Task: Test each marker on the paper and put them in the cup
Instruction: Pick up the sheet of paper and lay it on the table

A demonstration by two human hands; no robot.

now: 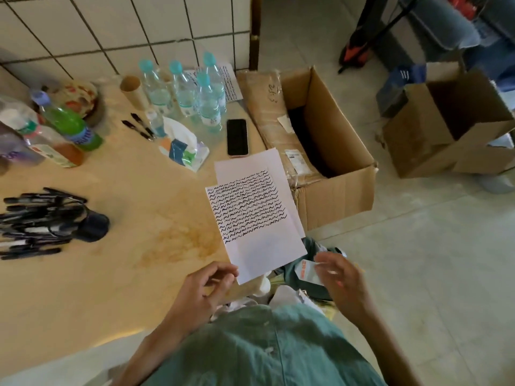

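Head camera, looking down over the counter [117,274] edge. The left hand [204,288] is sitting at the counter's near corner, palm turned inward, fingers curled, the thumb and fingertips reaching the bottom corner of the paper [250,218]. Its grip is loosely curled rather than clamped; whether it is actually pinching the sheet, I cannot tell. The right hand [342,285] is hovering off the counter's edge, over a heap of green cloth and wrappers, fingers spread and blurred, its grip slack and holding nothing I can make out.

The paper is lying tilted at the counter's right edge, its upper two-thirds filled with rows of dark squiggles, the bottom part blank. A second sheet is peeking out from under it.

The markers [36,224] are lying in a dark pile at the far left, well apart from both hands, with a dark cup [93,227] on its side just beside them. Three more markers are lying near the water bottles [192,90] at the back. A black phone [237,137] is resting face up beyond the paper, and an open cardboard box [328,151] is standing on the floor beside the counter.
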